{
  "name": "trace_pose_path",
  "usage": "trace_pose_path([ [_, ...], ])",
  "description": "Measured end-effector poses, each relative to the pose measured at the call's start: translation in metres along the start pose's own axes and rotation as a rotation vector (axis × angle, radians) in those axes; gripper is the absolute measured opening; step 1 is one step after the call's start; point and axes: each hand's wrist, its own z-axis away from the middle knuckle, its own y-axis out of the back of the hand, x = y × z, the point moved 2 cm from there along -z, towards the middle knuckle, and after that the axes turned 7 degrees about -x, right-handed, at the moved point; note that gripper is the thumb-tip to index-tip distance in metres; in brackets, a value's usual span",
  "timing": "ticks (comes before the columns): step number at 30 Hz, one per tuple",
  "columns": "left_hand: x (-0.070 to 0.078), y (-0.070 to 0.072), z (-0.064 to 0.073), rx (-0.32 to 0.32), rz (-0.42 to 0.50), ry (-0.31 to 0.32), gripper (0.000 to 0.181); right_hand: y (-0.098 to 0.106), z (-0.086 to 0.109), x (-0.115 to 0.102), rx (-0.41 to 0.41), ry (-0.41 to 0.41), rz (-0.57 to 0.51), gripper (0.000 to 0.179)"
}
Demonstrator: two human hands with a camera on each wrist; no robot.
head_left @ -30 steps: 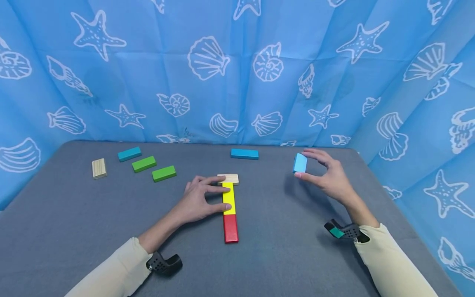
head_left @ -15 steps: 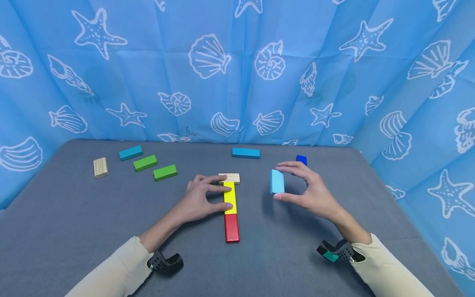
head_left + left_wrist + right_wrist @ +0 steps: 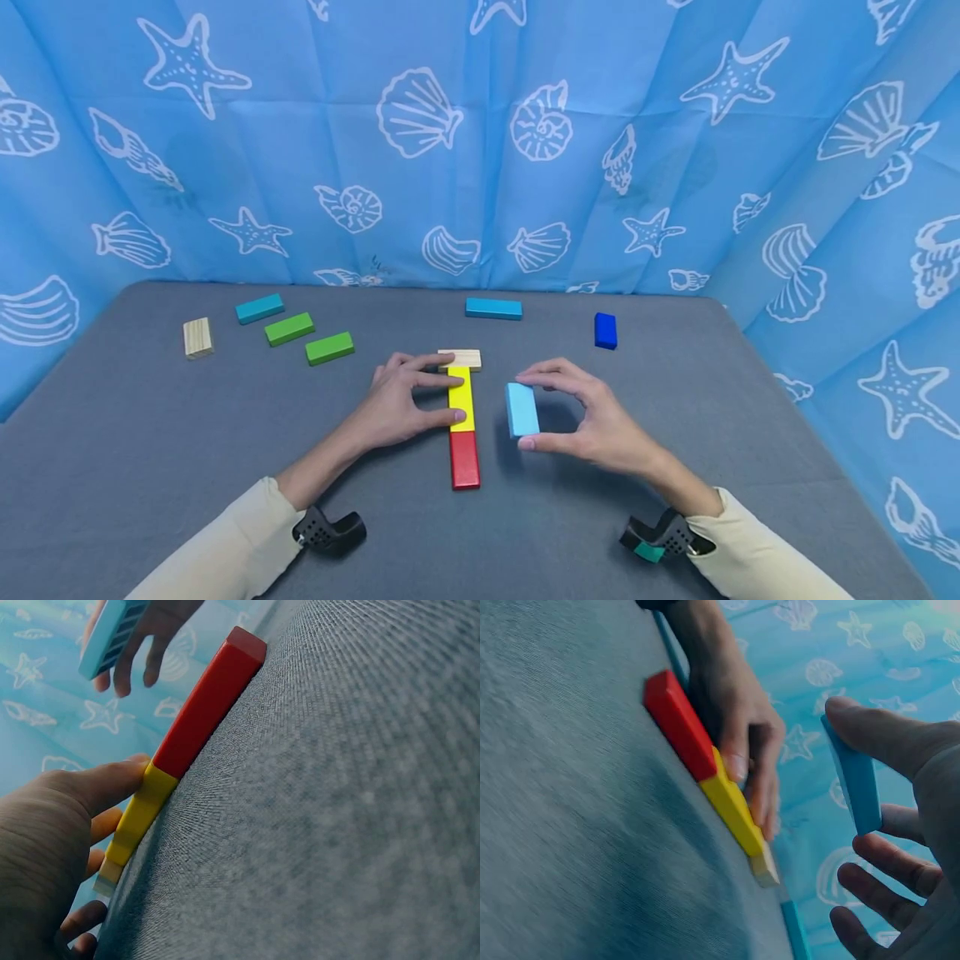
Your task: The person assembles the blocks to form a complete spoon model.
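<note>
Down the middle of the table runs a T-like row of blocks: a natural wood block (image 3: 470,359) lies crosswise at the far end, then a yellow block (image 3: 462,398), then a red block (image 3: 465,462) nearest me. My left hand (image 3: 392,407) rests its thumb and a finger on the yellow block, with another fingertip on the wood one. To the right of the row, my right hand (image 3: 600,421) pinches a light blue block (image 3: 522,410) by its ends between thumb and fingertips. The right wrist view shows this light blue block (image 3: 855,780) held above the cloth, the other fingers spread.
At the back left lie a wood block (image 3: 198,337), a teal block (image 3: 259,309) and two green blocks, one (image 3: 290,329) behind the other (image 3: 330,348). Another teal block (image 3: 493,308) lies behind the row, and a dark blue block (image 3: 606,331) at the back right. A patterned curtain (image 3: 480,192) hangs behind.
My right hand has carried the light blue block left and nearer, close to the row, uncovering the dark blue block behind. The left hand stays on the row.
</note>
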Motion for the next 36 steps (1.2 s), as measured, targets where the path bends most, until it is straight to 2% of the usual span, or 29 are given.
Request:
trace_pose_path([
  [8,0.002,0.002,0.000,-0.009,-0.010,0.011,0.050,-0.025,0.002,-0.001,-0.122,0.039,-0.029,0.059],
  [19,0.002,0.001,0.001,0.000,-0.023,0.008,0.049,-0.053,0.008,-0.009,-0.255,0.026,-0.085,0.056],
  [25,0.002,0.001,0.001,0.010,-0.023,-0.001,0.049,-0.064,0.011,-0.013,-0.282,0.055,-0.093,0.055],
  [36,0.002,0.000,0.001,0.009,-0.021,-0.001,0.049,-0.068,0.013,-0.013,-0.299,0.076,-0.055,0.054],
])
